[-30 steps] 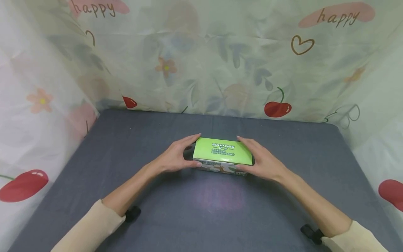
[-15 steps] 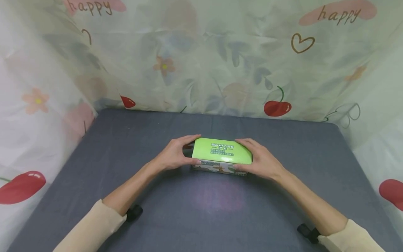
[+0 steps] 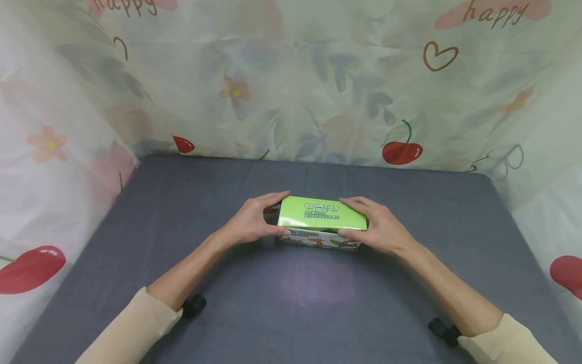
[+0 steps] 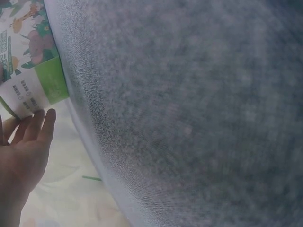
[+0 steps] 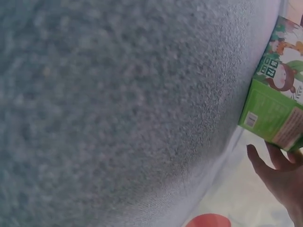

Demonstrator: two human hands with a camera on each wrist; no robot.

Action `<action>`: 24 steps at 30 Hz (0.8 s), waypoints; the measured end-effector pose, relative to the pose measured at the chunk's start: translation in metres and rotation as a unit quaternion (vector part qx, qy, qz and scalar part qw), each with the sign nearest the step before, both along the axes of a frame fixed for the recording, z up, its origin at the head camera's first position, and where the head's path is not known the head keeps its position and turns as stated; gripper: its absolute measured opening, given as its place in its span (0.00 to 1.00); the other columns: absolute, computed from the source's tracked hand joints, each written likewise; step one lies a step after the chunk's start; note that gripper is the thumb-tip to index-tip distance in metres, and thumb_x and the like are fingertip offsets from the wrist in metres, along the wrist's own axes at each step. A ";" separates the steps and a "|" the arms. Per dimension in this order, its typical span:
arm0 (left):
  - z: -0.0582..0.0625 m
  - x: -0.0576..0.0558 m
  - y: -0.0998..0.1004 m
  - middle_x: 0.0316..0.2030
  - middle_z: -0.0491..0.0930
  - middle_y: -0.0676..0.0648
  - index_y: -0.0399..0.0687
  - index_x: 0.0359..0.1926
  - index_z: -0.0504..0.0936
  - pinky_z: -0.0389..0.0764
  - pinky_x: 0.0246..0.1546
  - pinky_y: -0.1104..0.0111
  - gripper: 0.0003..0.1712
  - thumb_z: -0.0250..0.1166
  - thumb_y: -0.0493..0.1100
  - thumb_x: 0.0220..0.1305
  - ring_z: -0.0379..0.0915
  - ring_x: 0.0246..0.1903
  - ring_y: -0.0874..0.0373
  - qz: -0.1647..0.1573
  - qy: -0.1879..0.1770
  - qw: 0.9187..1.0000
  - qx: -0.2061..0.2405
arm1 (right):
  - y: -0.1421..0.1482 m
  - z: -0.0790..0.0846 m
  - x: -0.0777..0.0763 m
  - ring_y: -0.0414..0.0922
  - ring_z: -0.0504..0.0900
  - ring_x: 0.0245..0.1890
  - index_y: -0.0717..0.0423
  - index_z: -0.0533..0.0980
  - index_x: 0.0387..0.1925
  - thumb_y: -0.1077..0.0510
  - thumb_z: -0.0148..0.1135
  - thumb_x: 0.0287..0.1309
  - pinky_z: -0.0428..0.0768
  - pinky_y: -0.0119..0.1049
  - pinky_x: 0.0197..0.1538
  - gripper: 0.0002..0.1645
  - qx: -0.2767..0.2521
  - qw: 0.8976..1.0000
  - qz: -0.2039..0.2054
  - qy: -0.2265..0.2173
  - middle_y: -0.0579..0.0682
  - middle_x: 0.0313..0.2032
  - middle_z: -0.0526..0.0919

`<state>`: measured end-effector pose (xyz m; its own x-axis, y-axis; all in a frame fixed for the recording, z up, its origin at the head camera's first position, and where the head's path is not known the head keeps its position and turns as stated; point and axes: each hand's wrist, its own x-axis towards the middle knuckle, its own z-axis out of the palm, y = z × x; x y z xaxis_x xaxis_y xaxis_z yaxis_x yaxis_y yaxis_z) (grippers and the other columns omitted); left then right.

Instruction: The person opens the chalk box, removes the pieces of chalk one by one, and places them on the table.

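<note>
A cardboard box [image 3: 318,238] with a bright green top [image 3: 323,212] and animal pictures on its front stands on the dark grey table. My left hand [image 3: 252,218] grips its left end, thumb at the front and fingers over the back edge. At the other end my right hand [image 3: 384,225] holds the top between thumb and fingers, and a thin dark gap shows under the top's front edge there. In the left wrist view the left hand [image 4: 26,156] has fingertips at the white and green end. The right wrist view shows the right hand [image 5: 279,175] by the green end panel [image 5: 270,113].
The grey cloth-covered table [image 3: 313,313] carries the box near its middle. A printed curtain [image 3: 291,91] hangs behind it and along both sides. Dark wrist cameras [image 3: 194,306] are strapped under the sleeves.
The green top's right front edge has risen slightly, opening a gap over the front panel. My right thumb has moved up a little with it. The left hand keeps its grip.
</note>
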<state>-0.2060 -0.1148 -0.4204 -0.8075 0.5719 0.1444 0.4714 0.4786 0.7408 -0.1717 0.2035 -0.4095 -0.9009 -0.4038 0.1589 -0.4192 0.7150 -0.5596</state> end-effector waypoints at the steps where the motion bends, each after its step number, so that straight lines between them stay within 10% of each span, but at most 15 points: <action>1: 0.000 0.000 0.000 0.61 0.62 0.57 0.66 0.66 0.58 0.75 0.49 0.69 0.51 0.73 0.57 0.41 0.69 0.53 0.61 0.000 0.001 1.000 0.001 | 0.001 0.001 0.000 0.37 0.70 0.42 0.41 0.66 0.62 0.29 0.61 0.42 0.71 0.35 0.38 0.45 -0.003 1.000 0.002 -0.002 0.38 0.55 0.69; 24: 0.002 0.001 -0.001 0.62 0.63 0.54 0.61 0.67 0.58 0.75 0.51 0.68 0.53 0.73 0.58 0.40 0.69 0.53 0.57 0.005 0.008 1.000 -0.012 | 0.017 0.012 -0.005 0.41 0.71 0.52 0.40 0.68 0.61 0.38 0.57 0.55 0.71 0.44 0.49 0.32 -0.027 0.999 0.026 -0.024 0.41 0.56 0.71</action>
